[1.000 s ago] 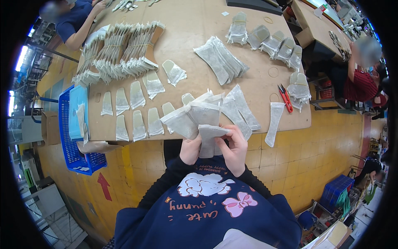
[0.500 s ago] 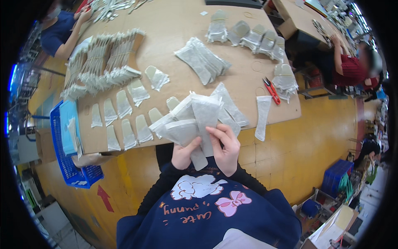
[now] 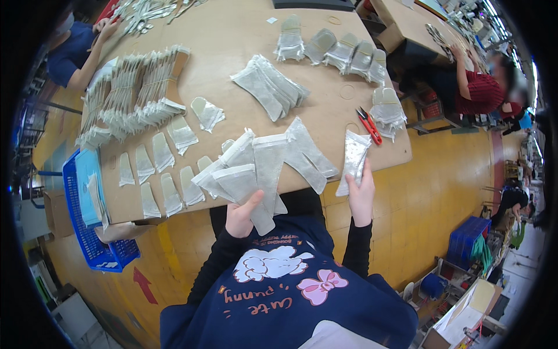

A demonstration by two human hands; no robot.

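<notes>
Nearest, at the lower centre of the frame, a cluster of pale grey pieces (image 3: 237, 175) is clamped in the left hand (image 3: 239, 218), with the thumb pressed on the near face and the fingers mostly hidden beneath. The layers are crossed at uneven angles, so the pinch is best placed where all of them overlap; with a slack thumb, an inner layer could easily be lost.

At centre right, well apart from the left hand, a single flared piece (image 3: 353, 154) is gripped in the right hand (image 3: 361, 195), the thumb laid over its lower part. Whether its upper end is raised off the table (image 3: 215, 64) cannot be told. A light hold by the margin seems right, since thin material is readily creased.

Just beyond the cluster, more flared pieces (image 3: 307, 152) are spread near the table's edge, and should not be brushed off by a sleeve. At centre left, small tapered pieces (image 3: 163, 152) are laid out in rows, best left undisturbed. Near the right-hand piece, red-handled snips (image 3: 369, 125) are set with the blades toward the upper left; fingers are best routed around those points. Farther up, a fanned stack (image 3: 273, 90) is seen at upper centre, and banded bundles (image 3: 350, 53) at upper right.
</notes>
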